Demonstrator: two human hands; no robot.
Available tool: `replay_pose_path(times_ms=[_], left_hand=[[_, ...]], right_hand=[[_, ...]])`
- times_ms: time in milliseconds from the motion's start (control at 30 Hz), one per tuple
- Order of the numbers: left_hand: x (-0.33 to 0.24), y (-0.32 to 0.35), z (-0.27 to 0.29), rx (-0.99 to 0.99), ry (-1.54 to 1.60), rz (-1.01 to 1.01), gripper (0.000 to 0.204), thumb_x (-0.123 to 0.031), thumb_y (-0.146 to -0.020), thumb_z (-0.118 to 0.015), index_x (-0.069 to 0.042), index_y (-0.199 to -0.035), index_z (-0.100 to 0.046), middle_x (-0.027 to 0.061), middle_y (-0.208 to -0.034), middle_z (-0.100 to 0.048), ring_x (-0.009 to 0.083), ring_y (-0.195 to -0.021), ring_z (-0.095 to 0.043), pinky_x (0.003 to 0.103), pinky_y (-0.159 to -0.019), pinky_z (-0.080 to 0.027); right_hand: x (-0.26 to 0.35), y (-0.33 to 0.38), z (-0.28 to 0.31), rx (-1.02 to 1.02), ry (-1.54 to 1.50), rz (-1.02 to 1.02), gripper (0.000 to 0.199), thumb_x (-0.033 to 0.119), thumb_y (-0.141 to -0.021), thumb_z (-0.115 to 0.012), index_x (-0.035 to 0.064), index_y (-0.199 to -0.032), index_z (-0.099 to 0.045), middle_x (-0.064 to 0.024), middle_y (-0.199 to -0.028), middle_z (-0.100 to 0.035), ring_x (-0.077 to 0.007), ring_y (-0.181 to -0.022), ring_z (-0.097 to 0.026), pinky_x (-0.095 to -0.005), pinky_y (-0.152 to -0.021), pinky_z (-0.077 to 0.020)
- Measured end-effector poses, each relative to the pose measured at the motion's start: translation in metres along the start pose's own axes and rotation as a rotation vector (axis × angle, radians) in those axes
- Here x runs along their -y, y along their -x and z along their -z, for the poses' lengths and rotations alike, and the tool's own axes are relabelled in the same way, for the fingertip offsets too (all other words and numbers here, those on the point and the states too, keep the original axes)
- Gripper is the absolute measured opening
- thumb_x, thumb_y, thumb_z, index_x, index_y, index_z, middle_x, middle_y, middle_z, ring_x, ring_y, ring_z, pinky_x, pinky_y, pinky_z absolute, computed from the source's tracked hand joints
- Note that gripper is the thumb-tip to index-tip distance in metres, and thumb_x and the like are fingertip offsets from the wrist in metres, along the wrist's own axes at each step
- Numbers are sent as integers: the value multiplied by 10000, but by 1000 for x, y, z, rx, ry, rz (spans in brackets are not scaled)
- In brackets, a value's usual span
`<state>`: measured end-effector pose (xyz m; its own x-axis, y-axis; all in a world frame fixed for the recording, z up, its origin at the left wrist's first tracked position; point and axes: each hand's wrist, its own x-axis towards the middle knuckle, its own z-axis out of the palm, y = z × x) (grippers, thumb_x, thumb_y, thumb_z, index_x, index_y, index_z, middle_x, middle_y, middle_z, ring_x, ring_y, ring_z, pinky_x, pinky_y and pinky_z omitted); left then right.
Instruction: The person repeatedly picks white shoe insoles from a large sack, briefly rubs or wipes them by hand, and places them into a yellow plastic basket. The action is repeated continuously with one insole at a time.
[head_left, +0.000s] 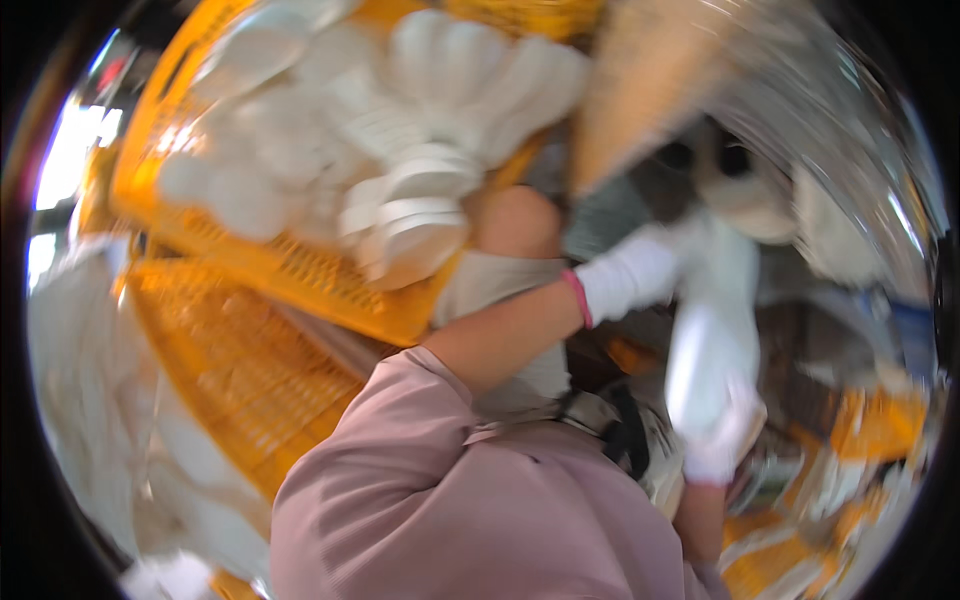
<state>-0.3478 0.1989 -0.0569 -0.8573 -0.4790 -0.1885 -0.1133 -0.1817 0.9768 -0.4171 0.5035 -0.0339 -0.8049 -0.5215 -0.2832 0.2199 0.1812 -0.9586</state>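
Both my hands wear white gloves. A long, smooth white plastic-looking piece [712, 350] with a rounded lower end stands right of centre, smeared by motion. My right hand [725, 435] is closed round its lower end. Reaching across from the left, my left hand [645, 268] with a pink glove cuff meets the upper part of the piece. Its fingers blur into the pale shape, so their grip cannot be made out. At the upper left, an orange crate [270, 275] holds several white rounded pieces [440, 65] and stacked white round parts [425, 215].
Below the full crate lies another orange perforated crate [230, 350]. A brown cardboard sheet [650, 80] and clear plastic wrapping [840, 110] crowd the upper right. Pale plastic bags [90, 350] hang at the left. More orange items [880, 425] lie at the lower right.
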Motion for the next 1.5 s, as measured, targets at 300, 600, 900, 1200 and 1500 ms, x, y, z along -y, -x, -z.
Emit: replay_pose_path(times_ms=[300,600,900,1200,1500], left_hand=[[38,172,202,-963,-1048,-148,431,-178,-867,-790,-59,-1256,-648,179,-1165,-664,378,-1089,-645,463,-985,-524],[27,179,235,-799,-608,-341,425,-354,-830,-793,-72,-1142,-733,210,-1106,-740,412,-1075,-679,474,-951,-525],[-2,201,232,-537,-260,-77,511,-454,-928,-745,-111,-1306,-722,98,-1176,-768,276,-1083,-717,372,-970,-539],[30,144,258,-757,-838,26,412,-412,-1062,-576,-92,-1248,-759,117,-1105,-762,274,-1003,-700,394,-899,-543],[89,87,354,-1463,-152,31,354,-324,-1044,-586,-47,-1224,-713,239,-1207,-712,408,-1131,-694,459,-982,-542]], right_hand=[[-81,110,209,85,1305,-526,313,156,-1029,-661,-83,-1230,-655,-200,-1241,-697,-278,-1127,-679,-378,-943,-549],[14,-22,-210,563,629,861,499,97,-1001,-665,-88,-1452,-559,-270,-1355,-661,-387,-1182,-677,-438,-1050,-524],[10,-67,-342,596,654,549,324,139,-974,-715,-60,-1225,-666,-208,-1185,-715,-343,-1050,-688,-420,-970,-531],[19,13,-297,963,463,1047,316,-13,-879,-676,-30,-1194,-707,-215,-1106,-710,-358,-1033,-697,-399,-938,-526],[62,41,-200,397,578,1181,266,262,-1013,-770,2,-1040,-820,-146,-993,-811,-299,-883,-783,-413,-794,-615]])
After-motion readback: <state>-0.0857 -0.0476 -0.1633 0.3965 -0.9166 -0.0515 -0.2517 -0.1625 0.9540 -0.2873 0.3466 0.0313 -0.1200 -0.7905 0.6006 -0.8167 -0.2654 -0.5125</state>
